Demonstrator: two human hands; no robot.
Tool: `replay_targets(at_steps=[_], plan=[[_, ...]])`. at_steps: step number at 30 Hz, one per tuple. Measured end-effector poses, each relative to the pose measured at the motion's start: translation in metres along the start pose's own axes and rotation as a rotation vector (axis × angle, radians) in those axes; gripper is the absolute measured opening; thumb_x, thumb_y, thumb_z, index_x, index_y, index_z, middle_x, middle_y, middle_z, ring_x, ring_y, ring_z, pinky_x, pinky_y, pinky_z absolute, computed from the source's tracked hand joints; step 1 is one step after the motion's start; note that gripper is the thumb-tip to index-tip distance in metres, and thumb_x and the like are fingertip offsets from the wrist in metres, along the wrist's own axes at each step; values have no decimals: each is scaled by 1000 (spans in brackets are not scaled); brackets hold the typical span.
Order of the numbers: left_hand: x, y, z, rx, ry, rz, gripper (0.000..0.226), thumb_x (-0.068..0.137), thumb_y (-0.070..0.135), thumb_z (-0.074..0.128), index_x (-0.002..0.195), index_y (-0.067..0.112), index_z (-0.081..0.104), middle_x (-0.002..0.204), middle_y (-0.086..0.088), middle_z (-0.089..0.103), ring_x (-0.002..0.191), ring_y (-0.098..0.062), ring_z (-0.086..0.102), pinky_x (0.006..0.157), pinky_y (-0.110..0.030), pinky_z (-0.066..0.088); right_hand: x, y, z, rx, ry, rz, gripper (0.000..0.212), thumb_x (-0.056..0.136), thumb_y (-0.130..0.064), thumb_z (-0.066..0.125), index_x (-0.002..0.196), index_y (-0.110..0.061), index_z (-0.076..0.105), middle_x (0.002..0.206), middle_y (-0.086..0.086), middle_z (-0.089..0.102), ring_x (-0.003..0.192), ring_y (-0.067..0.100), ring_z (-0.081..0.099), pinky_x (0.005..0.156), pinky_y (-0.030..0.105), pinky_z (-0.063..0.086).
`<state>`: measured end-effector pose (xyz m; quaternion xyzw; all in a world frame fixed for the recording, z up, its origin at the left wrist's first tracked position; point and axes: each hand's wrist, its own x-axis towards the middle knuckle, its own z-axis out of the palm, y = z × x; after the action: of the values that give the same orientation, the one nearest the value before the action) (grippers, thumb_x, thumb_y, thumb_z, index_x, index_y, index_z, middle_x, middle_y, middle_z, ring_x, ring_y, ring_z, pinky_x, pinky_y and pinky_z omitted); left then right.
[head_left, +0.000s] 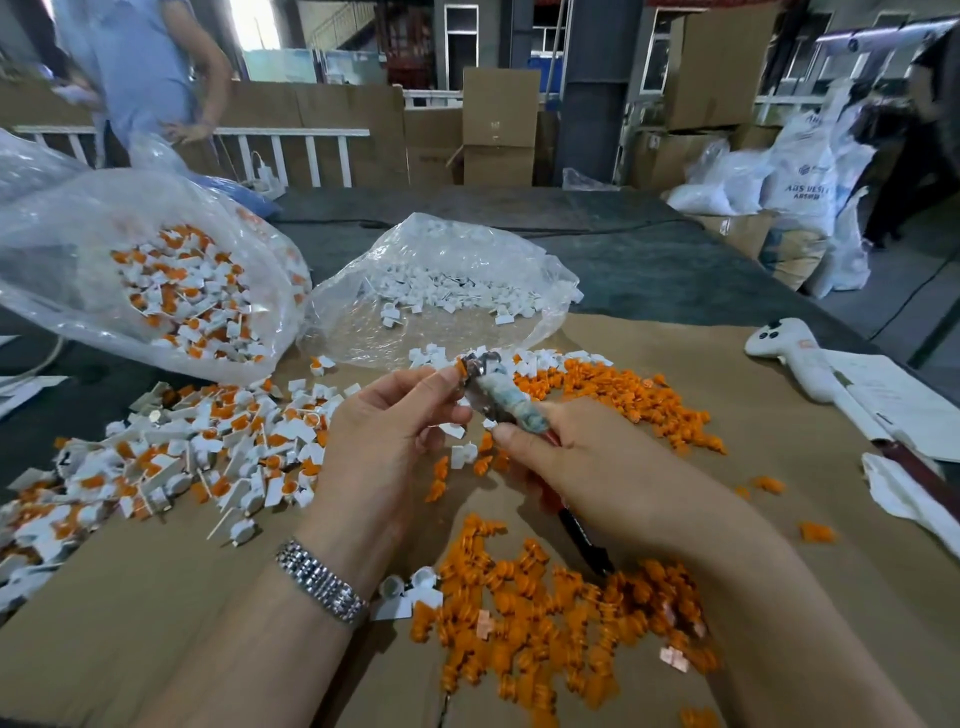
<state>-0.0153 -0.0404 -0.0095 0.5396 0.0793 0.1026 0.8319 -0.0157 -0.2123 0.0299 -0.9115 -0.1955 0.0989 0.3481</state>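
left hand (384, 415) pinches orange plug (458, 370) at tool (506, 402) tip | right hand (587, 467) grips tool | risk — small plug may slip from the pinch and drop into pile (545, 623)

Left hand (384, 441) and right hand (597, 467) are shown bare. Left forearm (249, 649) and right forearm (779, 623) are bare too, and are seen from the bottom edge up to mid-frame. One item is worn: a metal link band (322, 582), watch-strap type, on the left wrist, lower centre-left of frame. It is silver and polished, built from several parallel rows of small links, with bright highlights on the link faces. Whether a dial is fitted cannot be told. Nails are kept short.
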Motion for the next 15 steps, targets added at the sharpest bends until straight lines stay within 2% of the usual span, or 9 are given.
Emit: replay_targets(at_steps=[2, 5, 9, 12, 15], plan=[[1, -1, -1, 18, 21, -6, 10, 85, 18, 81, 74, 20, 81, 79, -8, 76, 67, -12, 67, 55, -18, 46, 3, 1, 5, -82, 61, -11, 40, 102, -50, 47, 78, -20, 56, 68, 1, 60, 61, 13, 56, 59, 34, 45], [0, -1, 0, 12, 39, -9, 12, 86, 15, 80, 75, 17, 78, 77, -10, 76, 67, -12, 68, 56, -18, 46, 5, 2, 12, -141, 130, -32, 41, 101, -50, 48, 70, -24, 50, 64, -3, 52, 53, 9, 46, 49, 23, 33], [-1, -1, 1, -18, 54, -15, 17, 87, 8, 77, 72, 16, 75, 76, -10, 75, 68, -13, 69, 56, -19, 45, 9, 4, 18, -169, 190, -27, 42, 101, -48, 50, 66, -25, 47, 67, -1, 50, 54, 10, 43, 48, 23, 29], [-1, 0, 3, -50, 45, -53, 9, 87, 7, 77, 81, 13, 73, 78, -10, 74, 69, -14, 70, 59, -21, 46, 11, 6, 19, -199, 200, -33, 42, 100, -52, 50, 67, -26, 47, 69, 0, 51, 58, 10, 44, 50, 25, 31], [0, 2, 2, -64, 41, -56, 6, 88, 13, 78, 86, 15, 73, 81, -11, 74, 66, -15, 69, 59, -23, 46, 7, 7, 12, -100, 139, -45, 46, 96, -63, 48, 73, -24, 58, 67, -3, 62, 59, 9, 57, 52, 28, 45]])
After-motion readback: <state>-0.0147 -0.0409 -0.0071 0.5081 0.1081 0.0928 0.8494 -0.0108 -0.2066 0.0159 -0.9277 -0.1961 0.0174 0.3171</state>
